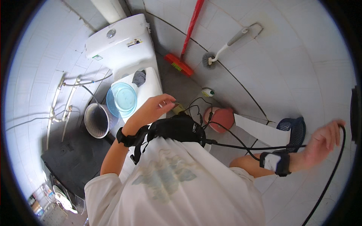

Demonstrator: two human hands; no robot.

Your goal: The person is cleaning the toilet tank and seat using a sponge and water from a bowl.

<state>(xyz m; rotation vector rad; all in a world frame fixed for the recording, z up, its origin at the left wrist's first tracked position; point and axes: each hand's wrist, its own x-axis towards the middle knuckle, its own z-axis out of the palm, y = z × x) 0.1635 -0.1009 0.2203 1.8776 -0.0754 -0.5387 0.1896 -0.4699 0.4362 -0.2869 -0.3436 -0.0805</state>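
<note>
My left hand (155,108) is in front of my waist, its thumb and slightly bent fingers apart and nothing visible between them. By its fingertips is a small yellowish thing (178,109) whose kind I cannot make out. Out at the far right, my right hand (323,142) is raised with its fingers hooked around a black cable (336,165). The cable runs from a black waist bag (177,130) to this hand, then hangs down. Both wrists wear black straps. Some blur covers the right fingers.
A white toilet (117,41) bears a blue basin (121,98) and a grey cloth (139,78). Beside it stands a bin (98,120). A red broom (180,64) and toilet brush (209,60) are along the wall. A pink bucket (222,118) and dark basket (298,132) stand right.
</note>
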